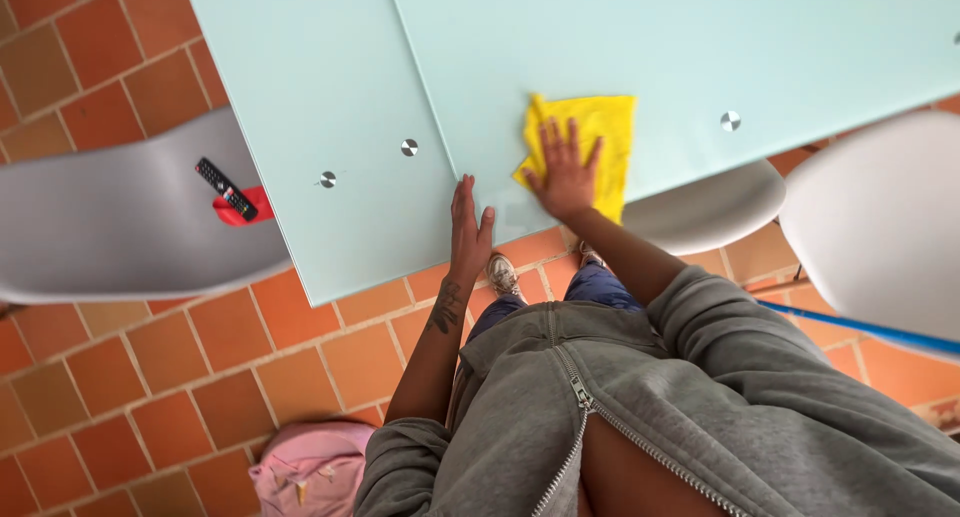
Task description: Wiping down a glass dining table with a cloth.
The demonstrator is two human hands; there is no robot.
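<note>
A right hand (pixel 566 173) lies flat, fingers spread, pressing on a yellow cloth (pixel 592 137) near the pale glass desk's (pixel 330 67) closest edge. Just beside the cloth, the left hand (pixel 468 227) rests open, fingers together, at that same edge.

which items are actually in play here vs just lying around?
In play:
- yellow cloth, flat under right hand
- glass table, left hand at its edge

Lying about:
- remote control on grey chair
- pink backpack on floor
- white chairs
</note>
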